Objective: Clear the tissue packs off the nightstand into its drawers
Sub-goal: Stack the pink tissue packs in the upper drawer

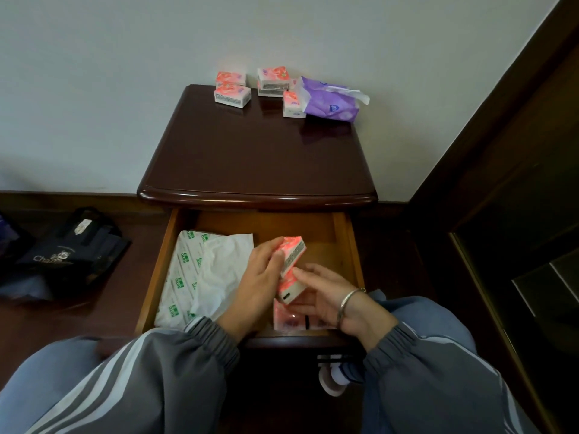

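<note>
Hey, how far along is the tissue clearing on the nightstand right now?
Partly done. Pink packs already lie in the open drawer, front right. In hand: the left hand holds another pink pack over them, and the right hand steadies one underneath. Left: several pink packs and the purple pack sit at the back of the nightstand.

Nightstand top [257, 158]: dark wood, glossy varnish, mirrors packs above it. Open drawer [341, 233]: lighter wood inside, satin, smooth. Pink tissue packs [232, 96]: thin plastic film, slight sheen. Purple tissue pack [329, 100]: soft plastic wrap, creased, white paper tissue sticking out. White bag in drawer [200, 274]: crinkled, probably thin plastic. Bracelet [347, 303]: polished metal. Sleeve cuffs [206, 339]: grey ribbed cloth, matt. Wall [94, 89]: matt paint.
</note>
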Demonstrator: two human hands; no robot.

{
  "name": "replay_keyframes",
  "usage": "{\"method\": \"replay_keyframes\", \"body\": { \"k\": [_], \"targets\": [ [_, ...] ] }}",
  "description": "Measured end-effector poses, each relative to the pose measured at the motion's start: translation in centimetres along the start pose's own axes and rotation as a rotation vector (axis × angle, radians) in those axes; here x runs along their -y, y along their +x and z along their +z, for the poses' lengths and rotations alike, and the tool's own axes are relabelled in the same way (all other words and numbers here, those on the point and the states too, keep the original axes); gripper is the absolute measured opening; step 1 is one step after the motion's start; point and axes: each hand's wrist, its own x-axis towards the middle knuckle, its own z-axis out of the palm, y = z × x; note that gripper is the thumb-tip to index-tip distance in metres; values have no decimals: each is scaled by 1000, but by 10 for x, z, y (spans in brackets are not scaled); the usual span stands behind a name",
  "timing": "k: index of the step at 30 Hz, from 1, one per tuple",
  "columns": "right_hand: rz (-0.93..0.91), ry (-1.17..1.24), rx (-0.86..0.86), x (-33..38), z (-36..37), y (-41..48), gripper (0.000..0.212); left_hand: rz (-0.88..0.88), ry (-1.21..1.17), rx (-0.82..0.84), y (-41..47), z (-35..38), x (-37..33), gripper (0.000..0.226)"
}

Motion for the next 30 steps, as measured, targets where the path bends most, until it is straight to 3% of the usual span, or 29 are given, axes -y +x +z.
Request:
{"method": "replay_keyframes", "body": {
  "k": [2, 4, 8, 14, 18, 22, 27, 30],
  "targets": [
    [-2, -30, -23, 2, -3, 0, 40, -31, -57, 9, -1, 3, -1, 31],
    [11, -72, -43, 5, -5, 0, 36, -127, -268, 2, -1, 2, -4, 35],
    [5, -136, -109, 8, -11, 2, 38, -232, -500, -155, 4, -10, -8, 35],
    [-99, -70, -208, 16, -22, 3, 37, -300, -416, -253, 6, -39, 0, 35],
    [-265, -157, -318, 18, -25, 3, 34, -306, -308, -333, 7, -41, 4, 40],
    [-499, -363, -429, 25, -27, 1, 24, -307, -315, -381, 10, -40, 8, 47],
    [-608, -712, -529, 42, -22, 20, 36, -335, -351, -364, 12, -42, 12, 48],
    [-660, -1027, -485, 49, -22, 35, 19, -341, -374, -347, 13, -42, 13, 39]
  ]
}}
